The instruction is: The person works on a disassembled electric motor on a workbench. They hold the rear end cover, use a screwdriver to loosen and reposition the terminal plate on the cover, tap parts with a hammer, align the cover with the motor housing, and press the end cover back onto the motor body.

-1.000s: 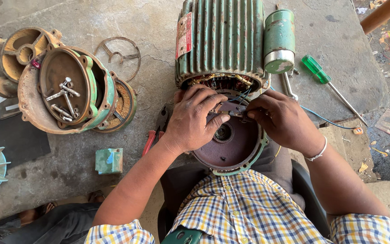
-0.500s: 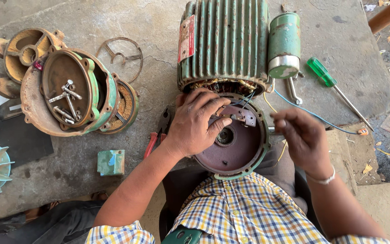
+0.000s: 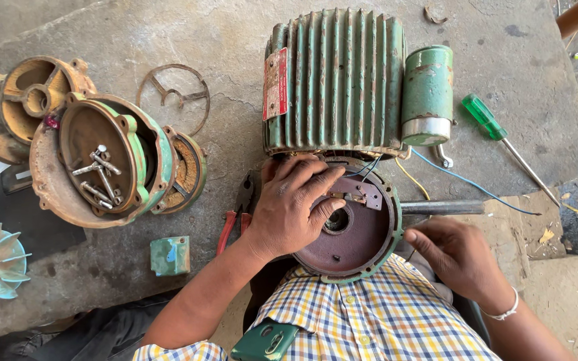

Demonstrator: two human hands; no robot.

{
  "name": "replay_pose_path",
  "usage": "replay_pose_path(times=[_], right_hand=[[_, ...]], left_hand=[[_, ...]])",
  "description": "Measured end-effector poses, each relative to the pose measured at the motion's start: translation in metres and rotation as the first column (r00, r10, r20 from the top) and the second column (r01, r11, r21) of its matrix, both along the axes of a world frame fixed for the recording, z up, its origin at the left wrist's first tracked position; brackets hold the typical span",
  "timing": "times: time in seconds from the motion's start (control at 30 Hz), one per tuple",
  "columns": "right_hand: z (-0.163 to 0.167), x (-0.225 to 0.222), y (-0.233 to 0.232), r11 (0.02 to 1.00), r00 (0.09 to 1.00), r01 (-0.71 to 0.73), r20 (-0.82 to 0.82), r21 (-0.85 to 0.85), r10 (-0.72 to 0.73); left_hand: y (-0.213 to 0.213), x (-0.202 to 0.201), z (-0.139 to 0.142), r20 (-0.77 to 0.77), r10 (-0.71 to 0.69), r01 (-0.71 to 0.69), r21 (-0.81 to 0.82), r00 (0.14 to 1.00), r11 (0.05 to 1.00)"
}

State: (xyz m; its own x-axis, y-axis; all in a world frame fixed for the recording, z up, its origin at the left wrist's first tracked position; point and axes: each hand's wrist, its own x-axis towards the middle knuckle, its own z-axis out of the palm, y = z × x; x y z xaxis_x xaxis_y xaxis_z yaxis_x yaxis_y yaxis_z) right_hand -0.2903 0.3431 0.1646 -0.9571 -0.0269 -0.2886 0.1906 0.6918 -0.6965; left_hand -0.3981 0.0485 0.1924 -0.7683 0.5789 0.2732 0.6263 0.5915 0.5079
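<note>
Rusty-brown round end cover (image 3: pixel 352 237) at the slab's near edge, under the flat spread left hand (image 3: pixel 294 200), closer than the loosely curled, empty right hand (image 3: pixel 459 257) just beside its rim.

The end cover (image 3: pixel 352 230) lies before the ribbed motor body (image 3: pixel 334 83); bolts (image 3: pixel 98 175) sit in a housing (image 3: pixel 102 164) at left (screwdriver (image 3: pixel 503 144) at right, pliers (image 3: pixel 235 214) between).

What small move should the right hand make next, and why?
Probably back to the round end cover. The left hand alone presses it against the green motor, while the right hand hangs empty beside its rim, near the loose wires.
</note>
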Motion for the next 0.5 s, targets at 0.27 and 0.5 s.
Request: replay_pose_path(times=[0.27, 0.5], right_hand=[[-0.038, 0.012, -0.011, 0.884, 0.915, 0.194, 0.404, -0.425, -0.006], [-0.054, 0.015, -0.01, 0.753, 0.87, 0.304, 0.491, -0.584, 0.03]], left_hand=[[0.002, -0.003, 0.011, 0.052, -0.012, 0.014, -0.045, 0.999, 0.999], [0.007, 0.001, 0.02, -0.006, 0.006, -0.006, -0.108, 1.0, 0.994]])
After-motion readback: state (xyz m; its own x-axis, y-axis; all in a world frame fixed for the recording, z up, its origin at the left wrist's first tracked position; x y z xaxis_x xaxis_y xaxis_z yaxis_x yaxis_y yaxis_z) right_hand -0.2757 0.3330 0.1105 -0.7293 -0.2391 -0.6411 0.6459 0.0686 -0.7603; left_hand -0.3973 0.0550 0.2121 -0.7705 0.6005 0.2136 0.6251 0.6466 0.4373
